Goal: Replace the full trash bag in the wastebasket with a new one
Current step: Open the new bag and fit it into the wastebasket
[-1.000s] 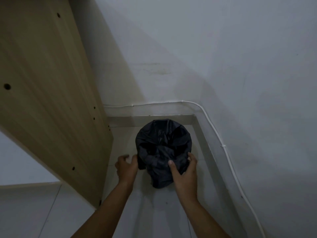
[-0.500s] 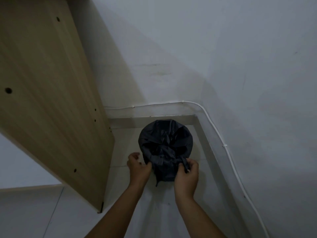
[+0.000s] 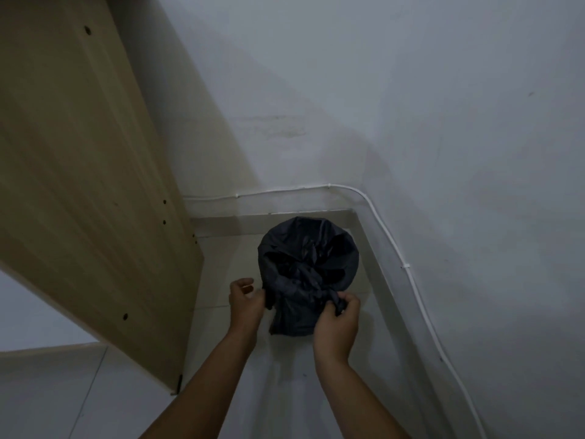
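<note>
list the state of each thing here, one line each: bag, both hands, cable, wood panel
trash bag: black, in the corner, its near edge gathered and pulled up by both hands
left hand: grips the bag's left edge
right hand: pinches a twisted bunch of bag plastic
white cable: clipped along the wall, bends round the corner
wood panel: upright at left, with small holes in its face

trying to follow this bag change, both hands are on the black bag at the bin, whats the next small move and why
Probably draw both gathered edges up and toward each other. The right hand pinches a bunched bit of the black bag at the near rim, and the left hand grips its near-left edge, yet the bag looks draped over the bin with its mouth open, so it needs closing before lifting.
</note>
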